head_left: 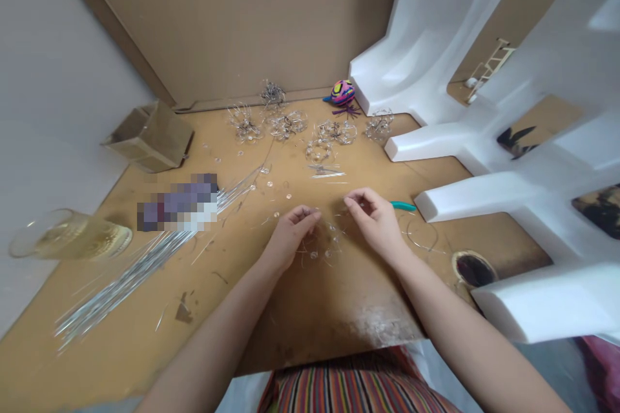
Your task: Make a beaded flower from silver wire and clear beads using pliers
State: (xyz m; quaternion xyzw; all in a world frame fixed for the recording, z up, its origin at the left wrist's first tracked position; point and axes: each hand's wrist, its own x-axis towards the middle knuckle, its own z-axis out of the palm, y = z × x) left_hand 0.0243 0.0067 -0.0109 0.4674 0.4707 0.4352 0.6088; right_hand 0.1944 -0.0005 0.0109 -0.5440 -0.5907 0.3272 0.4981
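My left hand [293,232] is closed in a pinch near the middle of the table, on a thin wire piece with clear beads [328,253] that spreads below its fingertips. To its right, my right hand [372,219] has thumb and forefinger brought together; whatever is between them is too fine to make out. Beside the right hand lies a tool with a teal handle [403,205], partly hidden by the hand. A loop of thin wire [422,233] rests right of the right wrist. Short cut wires [327,171] lie beyond the hands.
Several beaded wire clusters [285,124] stand at the back, near a multicoloured ball-like bundle [343,93]. On the left are a cardboard box [154,135], a long bundle of straight wires [130,281] and a glass [72,235]. White slatted furniture [450,197] and a dark-filled cup [475,269] bound the right.
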